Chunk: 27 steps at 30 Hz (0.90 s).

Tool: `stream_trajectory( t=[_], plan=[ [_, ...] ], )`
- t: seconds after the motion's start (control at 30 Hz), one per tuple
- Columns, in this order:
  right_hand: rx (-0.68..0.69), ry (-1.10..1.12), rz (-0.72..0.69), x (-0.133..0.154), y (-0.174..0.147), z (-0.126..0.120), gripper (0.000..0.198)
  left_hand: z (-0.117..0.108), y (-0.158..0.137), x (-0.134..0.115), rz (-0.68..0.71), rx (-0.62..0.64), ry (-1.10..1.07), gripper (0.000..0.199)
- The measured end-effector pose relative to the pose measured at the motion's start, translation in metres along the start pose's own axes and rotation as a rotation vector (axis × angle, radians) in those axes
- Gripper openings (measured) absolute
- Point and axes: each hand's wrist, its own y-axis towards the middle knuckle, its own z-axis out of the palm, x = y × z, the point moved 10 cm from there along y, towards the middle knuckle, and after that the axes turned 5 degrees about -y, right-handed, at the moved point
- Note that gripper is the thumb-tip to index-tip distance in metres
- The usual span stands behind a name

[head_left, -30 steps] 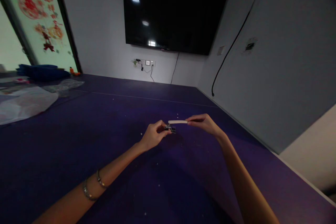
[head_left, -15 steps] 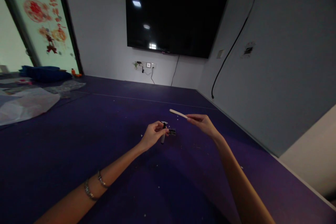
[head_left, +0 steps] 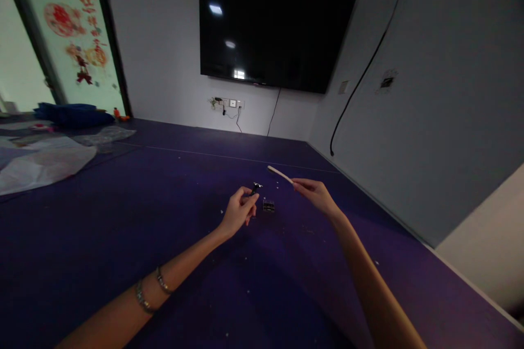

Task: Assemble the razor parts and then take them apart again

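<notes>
My left hand (head_left: pixel 237 211) is closed on a razor (head_left: pixel 256 188). Its silver T-shaped head points up past my fingertips, and most of the dark handle is hidden in the grip. My right hand (head_left: pixel 314 193) pinches one end of a slim cream-coloured toothbrush (head_left: pixel 281 174). The brush's free end slants up and left, above and to the right of the razor head, apart from it; dark bristles seem to line that end. Just right of my left fingers, a small black case (head_left: pixel 268 206) lies on the purple surface (head_left: pixel 184 283).
Small white bits lie scattered on the surface. At the far left are a white plastic sheet (head_left: pixel 49 166), a clear bag (head_left: pixel 108 135) and a blue cloth bundle (head_left: pixel 73 114). A black cable (head_left: pixel 360 79) hangs down the right wall. A television (head_left: pixel 274 32) is mounted ahead.
My left hand has tilted the razor, so its head sits higher and the lower handle no longer shows. It has moved off the black case. The brush has turned slightly, its tip rising.
</notes>
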Motion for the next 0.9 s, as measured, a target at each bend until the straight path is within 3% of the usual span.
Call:
stream_trajectory(
  t=[0.2,0.33,0.57,0.9],
  plan=[
    [-0.191,0.129,-0.016,-0.001,0.002,-0.016,0.058,-0.013,0.003,0.001,0.031,-0.092,0.047,0.038],
    [-0.222,0.284,0.06,-0.004,-0.003,-0.004,0.059,-0.014,0.006,0.004,0.03,-0.076,0.001,0.038],
    [-0.079,0.626,0.392,-0.008,-0.051,0.061,0.052,-0.007,0.01,0.01,0.099,0.001,-0.009,0.022],
    [0.109,0.89,0.537,0.01,-0.111,0.109,0.042,-0.009,0.009,0.013,0.111,0.009,0.036,0.019]
  ],
)
